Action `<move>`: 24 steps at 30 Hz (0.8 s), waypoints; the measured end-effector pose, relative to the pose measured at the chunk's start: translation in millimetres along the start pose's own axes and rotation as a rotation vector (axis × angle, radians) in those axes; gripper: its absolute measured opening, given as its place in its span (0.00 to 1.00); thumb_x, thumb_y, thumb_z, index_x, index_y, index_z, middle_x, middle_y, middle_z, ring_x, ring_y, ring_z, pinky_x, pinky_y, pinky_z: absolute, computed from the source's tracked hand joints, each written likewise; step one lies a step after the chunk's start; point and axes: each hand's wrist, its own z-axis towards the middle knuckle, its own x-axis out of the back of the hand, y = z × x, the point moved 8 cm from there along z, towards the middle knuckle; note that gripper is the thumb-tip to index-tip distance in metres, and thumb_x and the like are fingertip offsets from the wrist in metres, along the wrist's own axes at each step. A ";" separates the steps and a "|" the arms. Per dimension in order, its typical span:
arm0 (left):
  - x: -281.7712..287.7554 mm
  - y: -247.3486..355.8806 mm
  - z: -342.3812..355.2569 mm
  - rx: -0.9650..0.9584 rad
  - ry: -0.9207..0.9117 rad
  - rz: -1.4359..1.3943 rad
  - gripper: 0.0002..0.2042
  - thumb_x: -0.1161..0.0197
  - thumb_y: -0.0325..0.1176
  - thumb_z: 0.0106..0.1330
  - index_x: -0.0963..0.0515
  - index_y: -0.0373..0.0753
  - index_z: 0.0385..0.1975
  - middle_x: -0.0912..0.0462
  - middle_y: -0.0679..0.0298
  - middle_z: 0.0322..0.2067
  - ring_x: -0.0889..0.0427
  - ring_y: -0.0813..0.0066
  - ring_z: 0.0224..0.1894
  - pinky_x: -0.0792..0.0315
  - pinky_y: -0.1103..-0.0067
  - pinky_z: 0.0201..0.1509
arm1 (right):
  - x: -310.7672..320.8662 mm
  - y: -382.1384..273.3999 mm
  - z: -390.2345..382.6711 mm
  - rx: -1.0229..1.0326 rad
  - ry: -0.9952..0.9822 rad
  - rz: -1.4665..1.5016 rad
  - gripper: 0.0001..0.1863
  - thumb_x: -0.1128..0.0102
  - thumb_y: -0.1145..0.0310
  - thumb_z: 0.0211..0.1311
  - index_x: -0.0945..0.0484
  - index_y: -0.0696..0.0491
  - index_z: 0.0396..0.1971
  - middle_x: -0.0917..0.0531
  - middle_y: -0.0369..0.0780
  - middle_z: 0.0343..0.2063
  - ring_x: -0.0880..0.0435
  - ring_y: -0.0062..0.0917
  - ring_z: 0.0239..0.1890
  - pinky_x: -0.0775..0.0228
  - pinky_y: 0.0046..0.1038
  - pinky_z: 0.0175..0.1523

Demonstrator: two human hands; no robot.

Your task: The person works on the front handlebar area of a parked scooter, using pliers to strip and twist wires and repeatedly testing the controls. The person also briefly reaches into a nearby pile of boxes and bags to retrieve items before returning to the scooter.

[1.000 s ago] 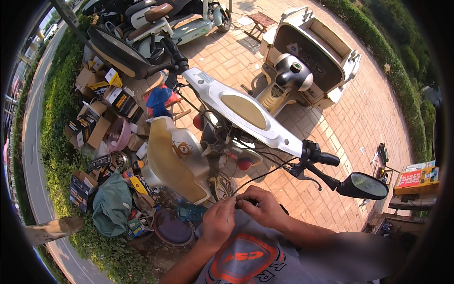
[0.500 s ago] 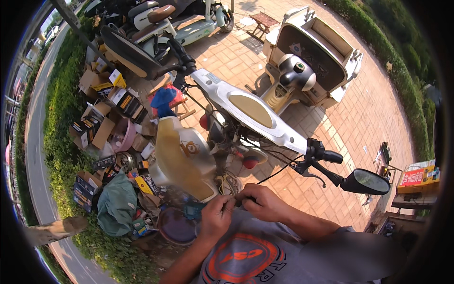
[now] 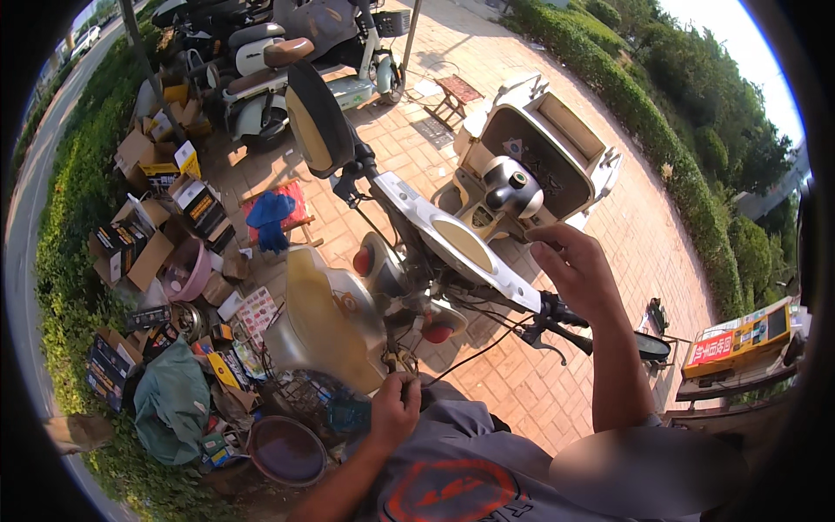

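Note:
A silver scooter handlebar cover (image 3: 452,235) with a tan oval panel stands in front of me. A thin black cable (image 3: 478,360) droops from its right brake lever toward my lap. My left hand (image 3: 397,407) is closed low beside the scooter's front panel (image 3: 335,313), pinching the cable's lower end; its fingers hide the tip. Raised over the right end of the handlebar is my right hand (image 3: 576,274), its thumb and forefinger apart and nothing visible between them. Exposed wires (image 3: 400,358) show at the panel's lower edge, just above my left hand.
Cardboard boxes (image 3: 143,252), a pink basin (image 3: 188,271), a green cloth (image 3: 172,400) and a round dark tub (image 3: 287,451) crowd the left. Blue gloves (image 3: 271,217) lie on a red stool. A white three-wheeler (image 3: 539,157) and parked scooters (image 3: 287,70) stand ahead.
My right hand has let go of the cable beside my left hand and risen up and to the right. The left hand stays low. The view has shifted a little.

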 end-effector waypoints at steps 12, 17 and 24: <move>13.1 21.7 -3.9 0.188 0.127 0.008 0.08 0.39 0.32 0.62 0.24 0.34 0.34 0.20 0.53 0.28 0.18 0.61 0.30 0.26 0.74 0.34 | -263.2 199.6 175.4 0.434 -1.097 -0.470 0.12 0.42 0.66 0.58 0.18 0.54 0.39 0.15 0.44 0.33 0.16 0.34 0.34 0.26 0.32 0.40; 7.7 28.3 2.8 0.164 0.256 0.042 0.07 0.39 0.31 0.62 0.24 0.34 0.34 0.20 0.53 0.29 0.18 0.58 0.31 0.26 0.73 0.35 | -319.6 206.7 162.1 0.571 -1.276 -0.449 0.12 0.42 0.65 0.58 0.18 0.53 0.40 0.15 0.44 0.34 0.16 0.34 0.35 0.26 0.32 0.41; 5.1 36.0 19.5 0.200 0.324 0.197 0.06 0.45 0.31 0.64 0.26 0.35 0.34 0.22 0.48 0.30 0.21 0.49 0.35 0.28 0.65 0.39 | -311.9 223.4 134.3 0.588 -1.338 -0.376 0.13 0.42 0.64 0.58 0.19 0.52 0.41 0.15 0.44 0.35 0.16 0.34 0.37 0.27 0.32 0.42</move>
